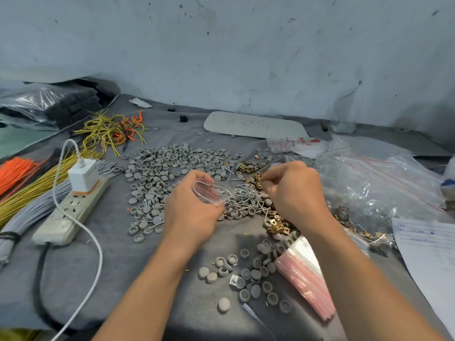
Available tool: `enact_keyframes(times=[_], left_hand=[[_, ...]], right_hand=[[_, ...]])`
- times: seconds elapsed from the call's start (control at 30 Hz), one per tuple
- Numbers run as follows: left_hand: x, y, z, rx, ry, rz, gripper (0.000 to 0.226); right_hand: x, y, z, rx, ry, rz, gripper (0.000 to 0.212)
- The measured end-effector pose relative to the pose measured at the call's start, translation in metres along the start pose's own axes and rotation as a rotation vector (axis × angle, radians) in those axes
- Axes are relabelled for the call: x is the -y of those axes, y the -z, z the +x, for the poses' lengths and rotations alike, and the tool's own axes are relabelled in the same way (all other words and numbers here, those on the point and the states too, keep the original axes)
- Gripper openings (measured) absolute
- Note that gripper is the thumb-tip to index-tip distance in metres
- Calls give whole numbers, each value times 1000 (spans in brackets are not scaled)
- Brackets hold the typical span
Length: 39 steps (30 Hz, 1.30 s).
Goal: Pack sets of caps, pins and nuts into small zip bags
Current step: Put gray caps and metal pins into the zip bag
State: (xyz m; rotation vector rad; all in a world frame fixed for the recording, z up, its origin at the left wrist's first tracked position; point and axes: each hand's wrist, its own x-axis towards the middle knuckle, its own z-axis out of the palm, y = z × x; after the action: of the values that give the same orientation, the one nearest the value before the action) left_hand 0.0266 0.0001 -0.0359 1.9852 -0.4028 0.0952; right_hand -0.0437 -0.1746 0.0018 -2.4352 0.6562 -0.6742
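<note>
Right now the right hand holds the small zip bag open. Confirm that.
Not right. The head view shows the left hand holding the small zip bag open; the right hand is at the nuts instead.

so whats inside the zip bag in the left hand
Silvery pins show through the clear zip bag. The left hand covers its lower part, so anything else inside is hidden.

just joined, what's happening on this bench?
A person is packing small hardware by hand. The left hand holds a small clear zip bag open beside the pile of pins. The right hand pinches at the brass nuts; whether it has one is too small to tell. Loose grey caps lie around, with empty bags stacked nearby.
</note>
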Motion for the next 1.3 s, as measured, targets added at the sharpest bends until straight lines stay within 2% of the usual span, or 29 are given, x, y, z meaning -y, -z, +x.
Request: enact_keyframes(times=[0.2,0.3,0.4,0.6,0.67,0.73,0.8,0.93,1.0,1.07,1.13,1.23,1.3], left_hand=[[2,5,1,-59,22,-68,42],[4,9,2,-58,15,-63,41],[7,12,0,-44,14,-55,43],[12,20,2,-19,14,-35,45],[13,22,3,-24,8,-14,44],[14,23,3,-20,1,19,44],[13,21,3,-3,-9,58,43],[10,15,2,44,-43,129,43],[8,9,0,63,-66,154,42],[4,5,-2,81,-75,164,42],[2,3,-4,98,-83,159,43],[-1,0,-5,98,-84,115,43],[-4,0,-5,91,-70,98,42]], right_hand=[[-11,-35,11,186,-6,-514,15],[-13,-47,10,236,-43,-592,15],[-17,-53,8,206,-18,-555,11],[-16,-45,2,221,-12,-520,27],[-6,-37,0,182,-15,-502,29],[2,-28,-1,117,-28,-453,39],[5,-19,-4,60,-40,-298,45],[11,-6,-13,26,-51,318,19],[18,-4,-18,32,7,471,13],[24,-5,-22,51,62,490,7],[26,-11,-25,70,91,405,2],[25,-20,-28,98,169,193,8],[25,-22,-29,155,206,173,7]])
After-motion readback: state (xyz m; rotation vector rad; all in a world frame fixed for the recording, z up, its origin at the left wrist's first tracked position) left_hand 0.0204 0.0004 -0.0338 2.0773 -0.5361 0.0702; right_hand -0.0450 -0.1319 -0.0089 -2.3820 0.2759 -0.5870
